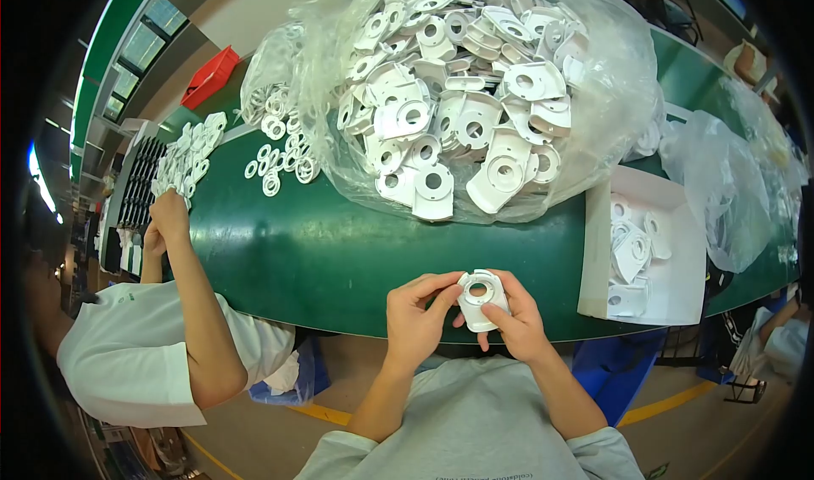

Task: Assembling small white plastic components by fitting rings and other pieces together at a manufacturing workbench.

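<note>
The held part [475, 310] looks like smooth plastic, the tabletop [339, 247] glossy.

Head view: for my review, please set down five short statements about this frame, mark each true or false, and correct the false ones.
1. The right grip holds a white part, with fingertips of the left grip at its edge. True.
2. The open box holds no parts. False: several white parts lie in the open box.
3. A large clear bag heaped with white parts rests on the green table. True.
4. The red bin is right of the large clear bag. False: the red bin is to its left.
5. A co-worker is at the left of the view. True.
</note>
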The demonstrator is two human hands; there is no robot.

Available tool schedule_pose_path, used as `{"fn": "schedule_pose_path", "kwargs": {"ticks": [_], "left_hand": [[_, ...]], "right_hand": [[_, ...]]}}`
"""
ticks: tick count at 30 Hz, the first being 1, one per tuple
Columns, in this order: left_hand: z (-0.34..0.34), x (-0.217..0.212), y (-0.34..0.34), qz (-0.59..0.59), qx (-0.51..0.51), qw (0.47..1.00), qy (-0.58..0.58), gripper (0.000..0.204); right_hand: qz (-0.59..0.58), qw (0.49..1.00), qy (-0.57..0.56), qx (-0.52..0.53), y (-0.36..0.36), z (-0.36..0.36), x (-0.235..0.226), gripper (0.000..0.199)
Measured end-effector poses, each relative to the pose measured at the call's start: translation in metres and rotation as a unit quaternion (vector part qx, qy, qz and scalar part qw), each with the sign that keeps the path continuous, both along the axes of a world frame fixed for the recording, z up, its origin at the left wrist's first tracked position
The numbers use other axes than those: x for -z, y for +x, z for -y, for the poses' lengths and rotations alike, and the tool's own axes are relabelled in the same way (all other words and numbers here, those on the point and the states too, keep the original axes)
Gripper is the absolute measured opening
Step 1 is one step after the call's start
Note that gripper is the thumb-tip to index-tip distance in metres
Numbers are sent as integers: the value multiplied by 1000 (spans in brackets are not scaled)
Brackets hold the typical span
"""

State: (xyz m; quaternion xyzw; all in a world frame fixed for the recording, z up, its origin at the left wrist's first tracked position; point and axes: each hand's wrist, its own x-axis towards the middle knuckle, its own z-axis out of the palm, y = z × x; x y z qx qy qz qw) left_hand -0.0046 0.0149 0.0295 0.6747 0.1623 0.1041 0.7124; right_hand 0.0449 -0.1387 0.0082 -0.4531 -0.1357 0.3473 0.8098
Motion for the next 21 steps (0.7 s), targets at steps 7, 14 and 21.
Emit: {"fn": "schedule_pose_path", "kwargs": {"ticks": [7,14,21], "left_hand": [[5,1,-10,30,-20,992,121,17],[-9,-10,-2,105,65,978,170,22],[1,-9,-3,77,25,979,186,14]], "right_hand": [[0,996,-81,38,-2,-6,-3,21],[140,981,-129,31,0,-8,-6,30],[82,983,-161,45,-7,-14,-9,31]]}}
